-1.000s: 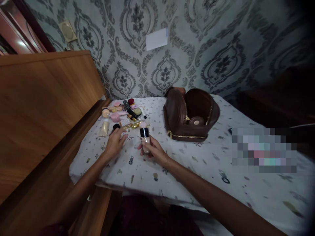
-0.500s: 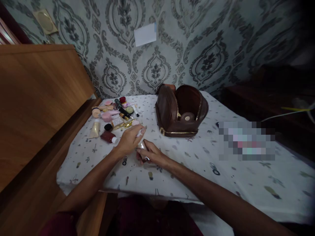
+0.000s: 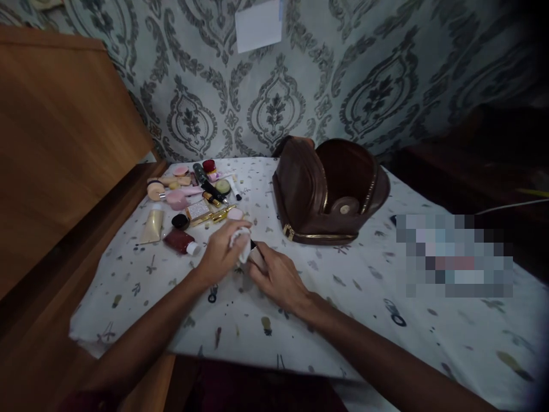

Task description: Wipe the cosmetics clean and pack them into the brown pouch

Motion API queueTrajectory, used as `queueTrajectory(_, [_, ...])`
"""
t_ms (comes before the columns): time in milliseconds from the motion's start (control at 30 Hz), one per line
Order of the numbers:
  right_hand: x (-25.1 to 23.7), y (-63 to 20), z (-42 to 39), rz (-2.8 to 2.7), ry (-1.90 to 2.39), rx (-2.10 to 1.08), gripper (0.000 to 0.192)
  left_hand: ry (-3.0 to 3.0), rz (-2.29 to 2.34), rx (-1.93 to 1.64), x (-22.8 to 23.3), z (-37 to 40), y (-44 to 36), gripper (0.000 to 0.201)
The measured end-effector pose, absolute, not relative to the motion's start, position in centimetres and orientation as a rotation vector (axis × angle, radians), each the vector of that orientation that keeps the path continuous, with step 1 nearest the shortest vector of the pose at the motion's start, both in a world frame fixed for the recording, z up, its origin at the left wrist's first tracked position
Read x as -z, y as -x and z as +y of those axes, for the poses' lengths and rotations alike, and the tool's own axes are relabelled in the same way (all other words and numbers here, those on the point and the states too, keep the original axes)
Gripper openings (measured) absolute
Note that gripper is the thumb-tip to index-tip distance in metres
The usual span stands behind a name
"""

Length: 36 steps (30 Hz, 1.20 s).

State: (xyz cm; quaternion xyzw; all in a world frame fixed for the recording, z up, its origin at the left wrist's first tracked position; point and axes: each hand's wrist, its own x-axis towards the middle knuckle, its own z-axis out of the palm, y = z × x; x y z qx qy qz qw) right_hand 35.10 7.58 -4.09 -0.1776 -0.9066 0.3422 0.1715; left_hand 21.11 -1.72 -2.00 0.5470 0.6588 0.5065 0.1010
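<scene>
My left hand (image 3: 221, 252) is closed around a crumpled white tissue or cloth (image 3: 243, 245). My right hand (image 3: 278, 274) grips a small, shiny bottle (image 3: 257, 259) with a dark part at its upper end, mostly covered by the fingers. The white material touches or nearly touches that end. Left of my hands lies a dark red bottle (image 3: 178, 242) with a white cap. A brown cosmetic bag (image 3: 300, 183) stands unzipped beyond my right hand, its lid raised.
Various cosmetics are grouped at the back left, among them a cream tube (image 3: 153, 225), a black round compact (image 3: 180, 221), a pink brush (image 3: 176, 199) and a red-lidded jar (image 3: 209, 166). A wooden panel (image 3: 72, 109) borders the left side. A blurred-out item (image 3: 454, 252) lies at right.
The view has tilted down and come closer. The bottle has turned between my hands, so its dark end shows, and more of the white material is visible in my left hand.
</scene>
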Motion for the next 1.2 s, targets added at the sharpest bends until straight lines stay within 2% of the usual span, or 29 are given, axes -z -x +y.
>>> queueTrajectory(100, [4.3, -35.1, 7.3, -2.615, 0.537, -0.880, 0.027, -1.846, 2.057, -1.347, 2.1, -1.8, -21.9, 0.030])
queueTrajectory(267, [4.5, -35.3, 7.1, -2.582, 0.453, -0.950, 0.037, -1.389, 2.010, -1.523, 2.1, -1.7, -21.3, 0.024])
queueTrajectory(367, [4.5, -35.4, 7.3, -2.520, 0.437, -1.167, 0.033, -1.083, 1.825, -1.646, 2.3, -1.5, -20.5, 0.026])
queueTrajectory(467, [4.4, -35.3, 7.4, -2.332, 0.349, -1.586, 0.025, -0.949, 1.771, -1.735, 2.5, -1.4, -20.3, 0.030])
queueTrajectory(567, [4.2, -35.0, 7.3, -1.967, 0.311, -2.110, 0.035, -0.995, 1.839, -1.725, 2.5, -1.5, -20.6, 0.036])
queueTrajectory(633, [4.1, -34.7, 7.3, -1.710, 0.342, -2.316, 0.040, -1.185, 1.929, -1.670, 2.4, -1.7, -20.9, 0.038])
queueTrajectory(800, [4.2, -34.2, 7.5, -1.360, 0.440, -2.484, 0.044, -1.635, 2.030, -1.518, 2.6, -1.9, -21.1, 0.048])
queueTrajectory(933, [4.4, -34.1, 7.6, -1.209, 0.485, -2.664, 0.046, -1.556, 2.022, -1.560, 2.6, -1.9, -20.8, 0.029])
queueTrajectory(1200, [3.6, -34.4, 7.9, -0.994, 0.632, -2.907, 0.044, -1.422, 1.858, -1.598, 2.8, -1.7, -21.3, 0.035])
